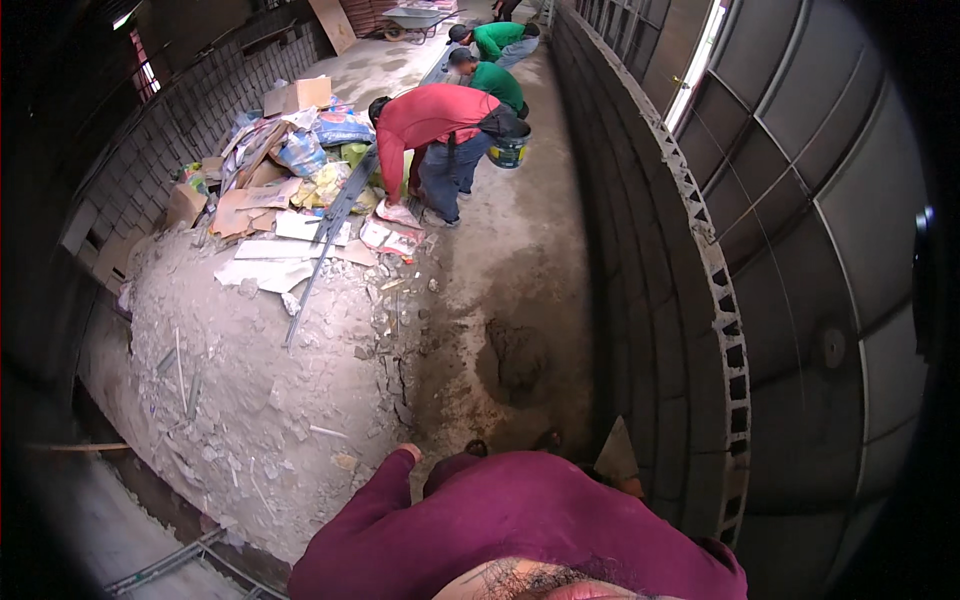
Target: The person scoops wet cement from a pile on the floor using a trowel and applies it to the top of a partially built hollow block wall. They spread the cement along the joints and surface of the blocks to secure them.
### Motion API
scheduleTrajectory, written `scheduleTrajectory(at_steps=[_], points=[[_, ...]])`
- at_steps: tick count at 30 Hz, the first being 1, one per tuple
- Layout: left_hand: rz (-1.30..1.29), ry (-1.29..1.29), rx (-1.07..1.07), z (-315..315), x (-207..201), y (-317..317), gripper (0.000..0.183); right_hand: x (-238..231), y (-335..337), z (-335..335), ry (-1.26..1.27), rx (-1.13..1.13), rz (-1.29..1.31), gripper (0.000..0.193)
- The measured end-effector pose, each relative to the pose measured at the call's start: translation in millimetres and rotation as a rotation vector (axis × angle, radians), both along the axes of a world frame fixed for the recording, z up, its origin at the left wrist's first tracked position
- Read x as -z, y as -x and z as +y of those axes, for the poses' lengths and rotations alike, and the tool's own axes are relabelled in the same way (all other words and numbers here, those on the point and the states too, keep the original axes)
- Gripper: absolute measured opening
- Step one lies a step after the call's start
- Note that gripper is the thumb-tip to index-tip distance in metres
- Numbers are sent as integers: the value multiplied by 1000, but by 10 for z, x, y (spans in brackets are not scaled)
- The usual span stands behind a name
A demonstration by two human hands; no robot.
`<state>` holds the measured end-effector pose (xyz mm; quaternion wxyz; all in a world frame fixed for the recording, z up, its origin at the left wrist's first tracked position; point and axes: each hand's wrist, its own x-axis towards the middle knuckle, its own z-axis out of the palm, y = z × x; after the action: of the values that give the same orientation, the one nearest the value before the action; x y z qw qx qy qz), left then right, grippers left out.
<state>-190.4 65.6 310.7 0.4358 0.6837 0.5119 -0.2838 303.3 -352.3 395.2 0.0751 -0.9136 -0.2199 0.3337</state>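
A pointed grey trowel (618,452) sticks up beside the right side of my body, its blade tip toward the wall. My right hand (632,487) is mostly hidden behind my maroon sleeve; just a small bit shows at the trowel's base, where it grips the tool. Low at my left, my left hand (411,452) pokes out of its sleeve near the edge of the rubble; its fingers are too hidden to read. Ahead of my feet, a dark wet mound of what looks like mortar (520,355) lies on the concrete floor.
A long rubble heap (240,350) fills the left, topped with cardboard, bags and metal channels (345,205). A person in red (435,120) bends over it, a bucket (509,150) alongside. Two people in green crouch beyond. A low block wall (715,270) runs along the right.
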Motion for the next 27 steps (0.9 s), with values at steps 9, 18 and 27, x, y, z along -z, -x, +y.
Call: scheduleTrajectory(at_steps=[9, 18, 27], points=[[-146, -159, 163, -35, -15, -163, 10, -59, -219, 194, -2, 25, 20, 65], [115, -2, 532, 92, -109, -407, 36, 265, -405, 101, -31, 30, 49, 68], [63, -78, 126, 75, -183, -342, 31, -2, -295, 445, 250, 155, 218, 50]])
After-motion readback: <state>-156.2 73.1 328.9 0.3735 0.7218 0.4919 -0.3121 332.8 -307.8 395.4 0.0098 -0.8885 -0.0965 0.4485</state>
